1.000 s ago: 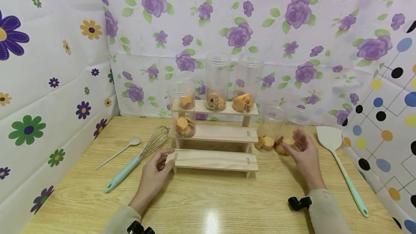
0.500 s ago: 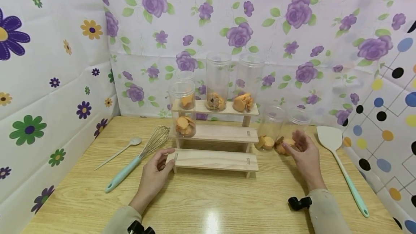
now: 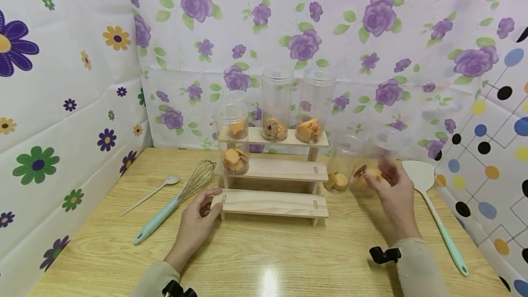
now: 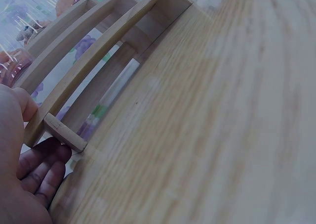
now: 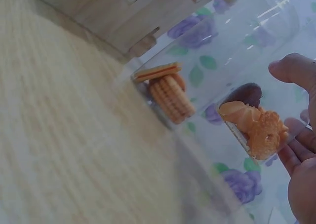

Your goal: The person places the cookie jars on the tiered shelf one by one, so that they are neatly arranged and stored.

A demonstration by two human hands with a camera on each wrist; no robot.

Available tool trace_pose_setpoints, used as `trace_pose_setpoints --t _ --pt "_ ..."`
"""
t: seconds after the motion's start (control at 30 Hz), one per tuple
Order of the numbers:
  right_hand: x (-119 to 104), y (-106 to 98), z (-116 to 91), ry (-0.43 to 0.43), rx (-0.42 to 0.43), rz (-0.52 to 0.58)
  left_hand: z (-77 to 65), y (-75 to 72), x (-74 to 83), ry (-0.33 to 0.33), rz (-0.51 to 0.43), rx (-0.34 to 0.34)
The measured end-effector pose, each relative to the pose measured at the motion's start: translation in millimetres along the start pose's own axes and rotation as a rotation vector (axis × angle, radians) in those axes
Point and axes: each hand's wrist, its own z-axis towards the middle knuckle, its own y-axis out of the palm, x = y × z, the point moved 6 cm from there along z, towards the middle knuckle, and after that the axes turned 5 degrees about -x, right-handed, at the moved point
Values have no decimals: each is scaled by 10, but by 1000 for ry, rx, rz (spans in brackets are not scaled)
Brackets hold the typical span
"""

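Note:
My right hand (image 3: 397,198) grips a clear jar (image 3: 383,139) with cookies (image 5: 264,130) at its bottom, raised at the right of the stand. Thumb and fingers lie on either side of it. Beside it on the table stands another clear jar (image 3: 347,150), holding sandwich cookies (image 5: 170,98). My left hand (image 3: 197,217) holds the left end of the lowest step of a three-tier wooden stand (image 3: 270,201), thumb on its front edge and fingers around the end. A jar of round cookies (image 3: 235,159) sits at the left of the middle tier.
On the top tier are three more cookie jars, including a middle jar (image 3: 277,100) and a right jar (image 3: 317,100). A whisk (image 3: 169,212) and a spoon (image 3: 152,194) lie left; a spatula (image 3: 433,210) lies right. Patterned cloth (image 3: 363,49) surrounds the table.
My right hand has taken hold of the jar and moved it slightly up and right, apart from the neighbouring jar. The left hand stays on the stand.

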Motion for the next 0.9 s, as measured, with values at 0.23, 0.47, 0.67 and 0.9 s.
trace_pose_setpoints --t 0.23,0.47,0.67,0.9 --pt "-243 -105 23 -37 23 -34 -5 -1 -2 -5 -1 0" --pt "-506 -226 3 -70 65 -13 -7 -4 2 -6 -5 -1" --pt "-730 -308 -40 -73 59 9 -5 -4 -3 3 -7 -3" --pt "-943 -332 -43 -92 38 84 0 -5 -8 1 -1 -2"
